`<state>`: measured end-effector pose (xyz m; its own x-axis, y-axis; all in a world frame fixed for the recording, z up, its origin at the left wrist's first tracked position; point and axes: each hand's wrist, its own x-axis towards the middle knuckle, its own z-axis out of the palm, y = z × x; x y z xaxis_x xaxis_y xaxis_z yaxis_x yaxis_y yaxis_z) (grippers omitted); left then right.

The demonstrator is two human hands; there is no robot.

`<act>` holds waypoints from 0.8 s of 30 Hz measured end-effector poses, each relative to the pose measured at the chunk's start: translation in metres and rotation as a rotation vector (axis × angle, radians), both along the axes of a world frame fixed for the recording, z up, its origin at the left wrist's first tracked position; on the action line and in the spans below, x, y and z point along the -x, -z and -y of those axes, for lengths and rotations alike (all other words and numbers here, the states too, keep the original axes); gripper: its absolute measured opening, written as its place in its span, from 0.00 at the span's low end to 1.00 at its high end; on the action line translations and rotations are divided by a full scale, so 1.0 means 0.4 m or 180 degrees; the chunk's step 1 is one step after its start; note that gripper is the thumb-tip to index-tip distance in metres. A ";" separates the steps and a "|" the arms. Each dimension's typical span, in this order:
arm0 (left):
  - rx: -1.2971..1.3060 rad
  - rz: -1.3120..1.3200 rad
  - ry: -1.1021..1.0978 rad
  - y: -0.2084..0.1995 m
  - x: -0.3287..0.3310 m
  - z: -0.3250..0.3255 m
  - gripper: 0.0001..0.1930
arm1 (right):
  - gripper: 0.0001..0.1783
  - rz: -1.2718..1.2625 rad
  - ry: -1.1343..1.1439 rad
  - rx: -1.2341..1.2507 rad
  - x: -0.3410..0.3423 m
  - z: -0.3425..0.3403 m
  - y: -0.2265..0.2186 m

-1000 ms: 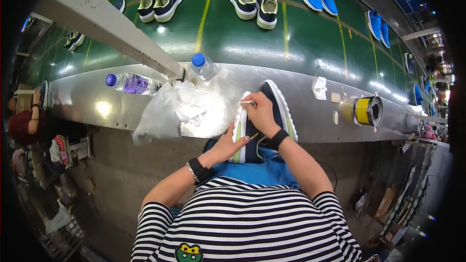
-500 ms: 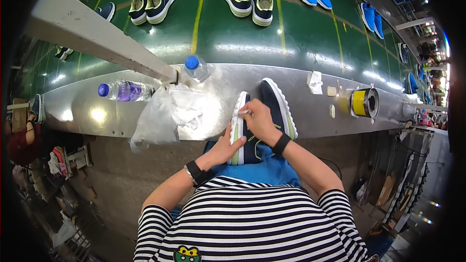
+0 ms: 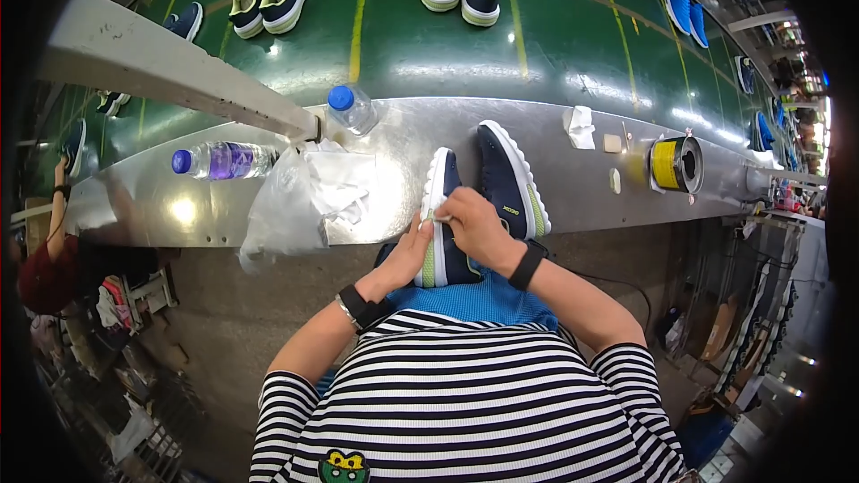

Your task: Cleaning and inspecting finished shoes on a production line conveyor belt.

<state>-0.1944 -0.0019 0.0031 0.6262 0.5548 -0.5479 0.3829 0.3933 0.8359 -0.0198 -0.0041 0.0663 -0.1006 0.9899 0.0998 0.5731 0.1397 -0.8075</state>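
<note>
A navy sneaker (image 3: 451, 261) with a white and lime sole lies tilted on its side at the metal ledge's front edge, over my lap. My left hand (image 3: 403, 259) grips it by the sole's left side, fingers wrapped round it. My right hand (image 3: 479, 228) is closed in a pinch on a small white scrap, perhaps cloth or paper, pressed to the sole's edge. Only a bit of that scrap shows between the fingertips. Just right of my right hand rests the matching sneaker (image 3: 503, 174), also on its side, apart from the first.
On the metal ledge (image 3: 528, 116) lie a clear plastic bag with white paper (image 3: 335, 183), two blue-capped bottles (image 3: 237, 161), a yellow-labelled can (image 3: 664, 165) and small pale blocks (image 3: 612, 143). A white post (image 3: 179, 72) crosses left. Beyond, a green conveyor (image 3: 313, 54) carries sneaker pairs. Another person's arm (image 3: 58, 210) reaches in far left.
My right hand has moved nearer me along the sole, toward my left hand. At far left, another person's hand now touches a shoe by the belt. The whole view has shifted slightly.
</note>
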 end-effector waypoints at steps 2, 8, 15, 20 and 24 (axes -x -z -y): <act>-0.0063 -0.0011 0.0016 0.000 -0.001 0.002 0.41 | 0.10 -0.0013 -0.0273 0.0176 -0.010 0.032 -0.021; 0.0116 0.0214 -0.0141 -0.073 -0.019 -0.030 0.33 | 0.11 -0.0665 -0.1307 0.0687 -0.048 0.095 -0.084; 0.1780 0.1017 -0.1090 0.007 0.026 -0.032 0.27 | 0.06 -0.1289 0.2253 0.0520 -0.272 0.107 -0.031; 0.2062 0.1064 -0.1297 0.010 0.021 -0.033 0.26 | 0.13 0.0646 0.2532 0.0433 -0.489 0.167 0.143; 0.1934 0.1146 -0.1318 0.005 0.011 -0.037 0.25 | 0.19 0.2213 0.2148 -0.0087 -0.522 0.186 0.179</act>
